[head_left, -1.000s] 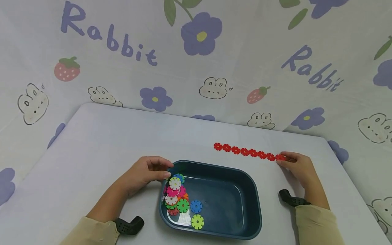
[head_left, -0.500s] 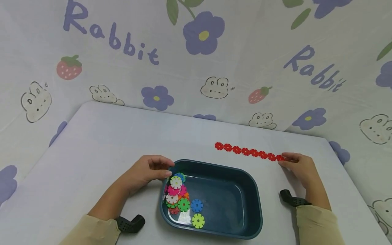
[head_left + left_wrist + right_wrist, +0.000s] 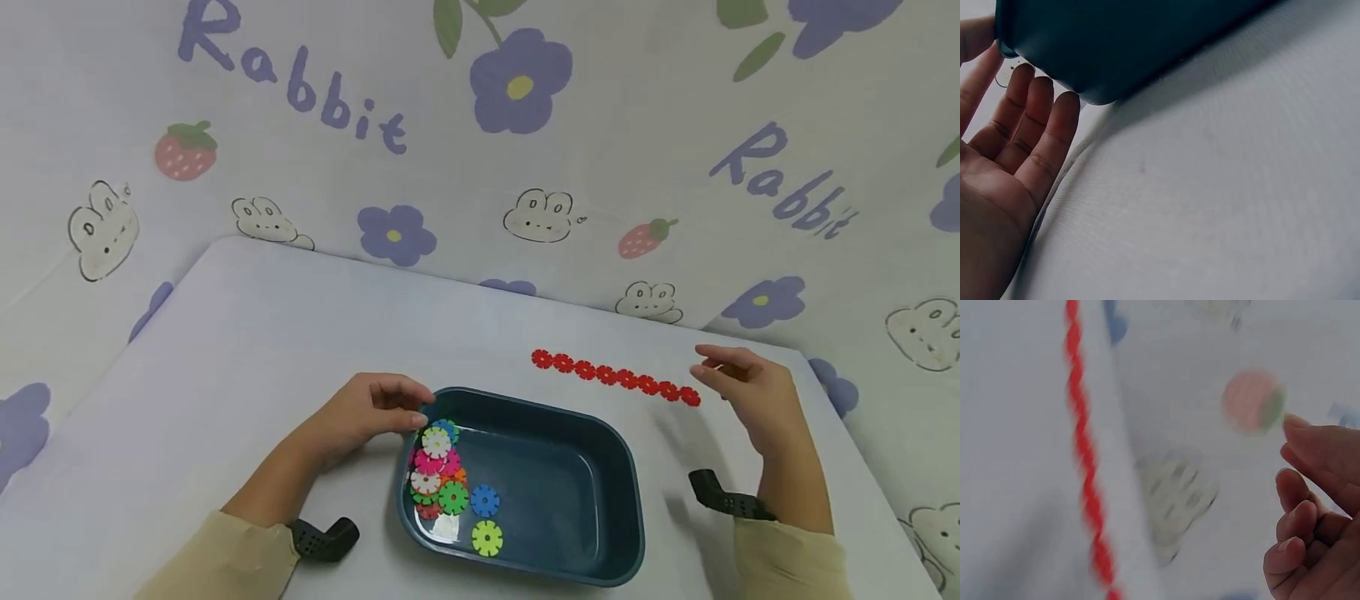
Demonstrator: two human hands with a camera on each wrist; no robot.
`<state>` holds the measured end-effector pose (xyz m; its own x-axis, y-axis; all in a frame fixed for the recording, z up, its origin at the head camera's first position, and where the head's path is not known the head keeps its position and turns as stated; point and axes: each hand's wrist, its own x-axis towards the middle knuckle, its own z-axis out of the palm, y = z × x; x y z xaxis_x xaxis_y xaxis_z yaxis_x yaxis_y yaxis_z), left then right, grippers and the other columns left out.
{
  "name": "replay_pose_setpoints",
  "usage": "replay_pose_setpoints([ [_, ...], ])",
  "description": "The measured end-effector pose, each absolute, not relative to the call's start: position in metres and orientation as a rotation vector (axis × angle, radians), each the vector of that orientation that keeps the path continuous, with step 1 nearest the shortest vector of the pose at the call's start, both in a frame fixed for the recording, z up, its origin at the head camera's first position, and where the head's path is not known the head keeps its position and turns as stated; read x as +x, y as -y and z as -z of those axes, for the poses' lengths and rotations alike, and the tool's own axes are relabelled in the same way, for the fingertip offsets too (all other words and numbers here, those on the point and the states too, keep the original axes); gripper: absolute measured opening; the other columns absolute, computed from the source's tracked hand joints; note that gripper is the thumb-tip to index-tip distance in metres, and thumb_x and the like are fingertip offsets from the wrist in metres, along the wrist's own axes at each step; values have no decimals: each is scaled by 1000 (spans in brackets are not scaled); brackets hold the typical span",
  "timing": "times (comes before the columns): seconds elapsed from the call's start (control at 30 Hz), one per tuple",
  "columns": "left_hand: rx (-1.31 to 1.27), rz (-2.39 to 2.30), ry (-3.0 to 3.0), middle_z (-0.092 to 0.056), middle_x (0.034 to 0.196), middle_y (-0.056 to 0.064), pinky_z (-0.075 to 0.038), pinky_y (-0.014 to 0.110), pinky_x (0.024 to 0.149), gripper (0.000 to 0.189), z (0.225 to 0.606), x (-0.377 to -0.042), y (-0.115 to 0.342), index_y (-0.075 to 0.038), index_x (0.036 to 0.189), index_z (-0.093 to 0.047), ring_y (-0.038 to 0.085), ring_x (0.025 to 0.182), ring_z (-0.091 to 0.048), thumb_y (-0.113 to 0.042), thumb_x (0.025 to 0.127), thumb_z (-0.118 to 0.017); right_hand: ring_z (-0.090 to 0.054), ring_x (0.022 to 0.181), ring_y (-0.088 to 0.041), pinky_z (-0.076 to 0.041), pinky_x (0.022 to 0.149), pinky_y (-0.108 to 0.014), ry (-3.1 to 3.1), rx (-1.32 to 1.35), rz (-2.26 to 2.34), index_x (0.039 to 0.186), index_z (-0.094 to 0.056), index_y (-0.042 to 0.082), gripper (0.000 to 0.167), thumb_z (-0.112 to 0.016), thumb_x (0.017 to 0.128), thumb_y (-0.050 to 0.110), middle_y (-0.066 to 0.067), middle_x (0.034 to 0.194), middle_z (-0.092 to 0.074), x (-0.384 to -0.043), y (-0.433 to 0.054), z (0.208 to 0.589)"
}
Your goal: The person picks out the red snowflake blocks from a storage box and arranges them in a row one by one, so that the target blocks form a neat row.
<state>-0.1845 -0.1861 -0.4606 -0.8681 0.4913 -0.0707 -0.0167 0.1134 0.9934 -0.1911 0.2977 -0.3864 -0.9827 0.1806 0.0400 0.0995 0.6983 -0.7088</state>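
The person's left hand (image 3: 358, 414) rests against the far left corner of the dark teal plastic tub (image 3: 592, 467) on the white tabletop (image 3: 247, 350), its fingers (image 3: 1035, 125) nearly straight along the tub's outer wall, the grip loose and clasping nothing. Inside the tub's left end lies a heap of coloured plastic snowflake discs (image 3: 442, 483). The right hand (image 3: 750, 392) hovers just right of the row of joined red plastic snowflake discs (image 3: 615, 377) lying beyond the tub, fingers loosely curled, its grip empty and clear of the row.
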Motion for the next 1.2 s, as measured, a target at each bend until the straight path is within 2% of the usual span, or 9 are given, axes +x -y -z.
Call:
replay_pose_setpoints([
  [0.13, 490, -1822, -2007, -67, 113, 6, -55, 34, 85, 28, 462, -184, 187, -14, 112, -71, 26, 102, -60, -25, 86, -76, -58, 85, -11, -52, 69, -14, 2621, 255, -1250, 124, -65, 1, 34, -69, 91, 8, 3, 98, -62, -177, -255, 358],
  [0.27, 521, -1851, -1992, -68, 112, 6, -56, 35, 85, 24, 461, -185, 188, -14, 110, -72, 26, 102, -61, -22, 87, -75, -61, 80, -13, -53, 65, -17, 2528, 786, -1305, 115, -69, -2, 36, -69, 81, -13, -7, 97, -64, -173, -209, 340],
  [0.37, 529, -1851, -1985, -68, 112, 7, -55, 34, 86, 25, 459, -186, 188, -12, 111, -72, 25, 102, -61, -19, 87, -74, -61, 80, -13, -54, 66, -21, 2567, 1081, -1352, 112, -72, 5, 36, -71, 80, -12, -5, 95, -67, -175, -176, 336],
  [0.47, 538, -1846, -1976, -68, 113, 9, -55, 32, 86, 27, 458, -185, 189, -9, 112, -71, 25, 102, -61, -19, 88, -74, -65, 84, -13, -57, 72, -27, 2711, 1258, -1403, 111, -72, 12, 31, -74, 83, -1, -1, 95, -70, -177, -142, 338],
  [0.6, 539, -1844, -1956, -68, 114, 12, -55, 31, 86, 28, 458, -185, 189, -8, 114, -70, 25, 102, -62, -19, 88, -74, -70, 89, -13, -58, 81, -32, 2987, 1423, -1439, 113, -72, 13, 26, -74, 87, 13, -4, 102, -73, -181, -101, 349],
  [0.73, 539, -1853, -1946, -68, 114, 11, -55, 32, 86, 28, 460, -185, 189, -7, 114, -70, 24, 102, -62, -17, 87, -74, -71, 92, -10, -57, 85, -28, 3220, 1619, -1423, 115, -72, 10, 27, -73, 89, 14, -6, 106, -74, -183, -69, 364],
  [0.9, 551, -1854, -1949, -68, 113, 9, -55, 32, 85, 26, 462, -185, 188, -9, 112, -70, 24, 101, -63, -16, 87, -73, -70, 96, -6, -54, 87, -23, 3372, 1894, -1384, 119, -70, 8, 31, -71, 89, 7, 1, 110, -74, -186, -46, 388],
  [1.03, 552, -1851, -1955, -68, 113, 8, -55, 33, 86, 26, 462, -185, 187, -10, 112, -70, 24, 102, -63, -16, 88, -73, -69, 94, -5, -55, 86, -23, 3411, 1942, -1337, 121, -70, 9, 32, -70, 89, 5, 3, 111, -73, -186, -39, 400],
  [1.2, 539, -1852, -1966, -68, 113, 8, -55, 32, 85, 25, 462, -185, 188, -10, 112, -71, 24, 101, -63, -16, 87, -73, -62, 83, -3, -55, 78, -22, 3375, 1781, -1099, 117, -72, 16, 31, -73, 87, 8, 8, 105, -72, -185, -38, 402],
])
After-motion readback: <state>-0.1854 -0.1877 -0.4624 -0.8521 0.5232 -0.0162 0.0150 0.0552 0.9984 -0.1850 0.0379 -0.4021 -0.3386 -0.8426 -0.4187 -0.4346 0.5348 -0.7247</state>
